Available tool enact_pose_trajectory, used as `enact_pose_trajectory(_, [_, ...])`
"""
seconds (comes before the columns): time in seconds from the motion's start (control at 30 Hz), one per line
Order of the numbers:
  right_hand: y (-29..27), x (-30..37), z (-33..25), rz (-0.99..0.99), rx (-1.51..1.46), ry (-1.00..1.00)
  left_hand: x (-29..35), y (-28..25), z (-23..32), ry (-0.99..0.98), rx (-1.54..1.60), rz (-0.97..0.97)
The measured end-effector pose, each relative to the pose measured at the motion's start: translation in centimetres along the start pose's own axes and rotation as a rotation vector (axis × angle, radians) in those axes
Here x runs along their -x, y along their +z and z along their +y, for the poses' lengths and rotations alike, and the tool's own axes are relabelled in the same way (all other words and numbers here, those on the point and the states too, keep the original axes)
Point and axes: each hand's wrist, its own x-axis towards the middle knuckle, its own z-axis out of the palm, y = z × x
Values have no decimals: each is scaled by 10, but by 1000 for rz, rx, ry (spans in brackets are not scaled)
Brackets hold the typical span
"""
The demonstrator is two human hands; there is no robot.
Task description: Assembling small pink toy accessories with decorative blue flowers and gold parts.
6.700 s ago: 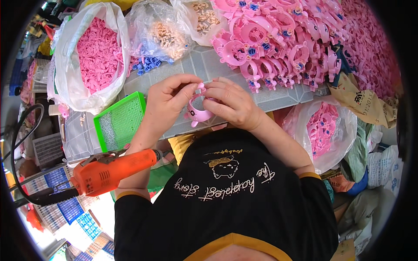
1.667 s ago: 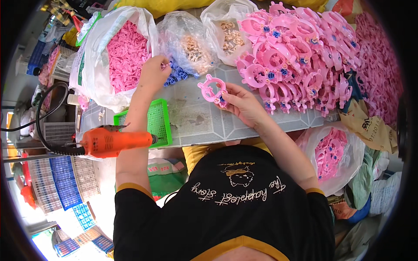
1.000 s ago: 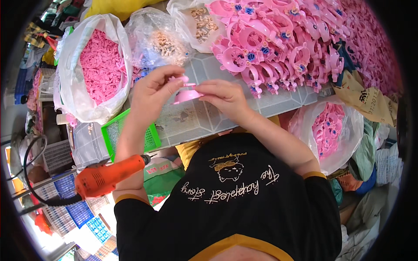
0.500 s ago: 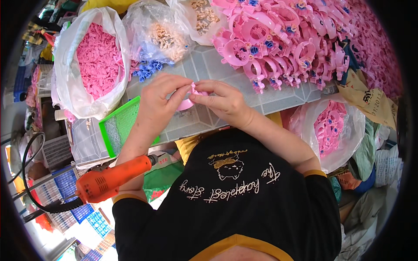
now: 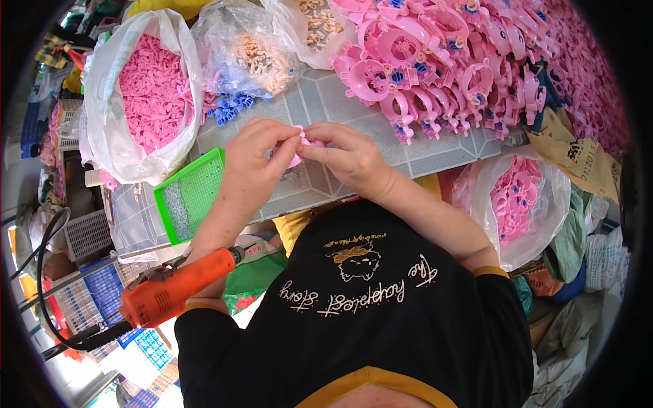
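Note:
Over the grey table, both my hands meet at one small pink plastic part (image 5: 295, 162). My left hand (image 5: 257, 151) pinches it between thumb and fingertips from the left. On the other side, my right hand (image 5: 350, 155) is closed on the same part with thumb and forefinger. Fingers cover most of the part, so its full shape is hidden; a curved lower edge and a small tip show. Next to my left forearm is an orange power screwdriver (image 5: 175, 289) with a dark tip, which neither hand touches.
A green tray (image 5: 160, 204) of small metal pieces lies by my left forearm. Behind are a white bag (image 5: 102, 129) of pink pieces, blue pieces (image 5: 235, 105) and bags of beige ones. A big pile of pink parts (image 5: 435, 75) fills the right; another bag (image 5: 554, 197) hangs below.
My left hand has turned slightly and shifted a little to the right, covering more of the pink part. The orange power screwdriver has shifted slightly downward, and the green tray shows more of its inside.

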Motion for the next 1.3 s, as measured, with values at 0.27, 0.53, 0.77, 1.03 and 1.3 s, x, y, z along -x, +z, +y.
enact_pose_trajectory(0.27, [3, -5, 1, 58, 62, -2, -8, -4, 0, 76, -94, -50])
enact_pose_trajectory(0.53, [-23, -21, -18, 123, 38, 137, -21, -23, 2, 166, -274, 483])
enact_pose_trajectory(0.77, [-154, -121, -31, 341, 623, -264, -10, -25, 5, 34, -111, 381])
enact_pose_trajectory(1.03, [-231, -158, 23, 564, 1053, -161, -7, -14, 10, 94, -46, 211])
enact_pose_trajectory(1.3, [-226, -136, 27, 476, 1061, -98, -4, -12, 8, -2, 15, 124])
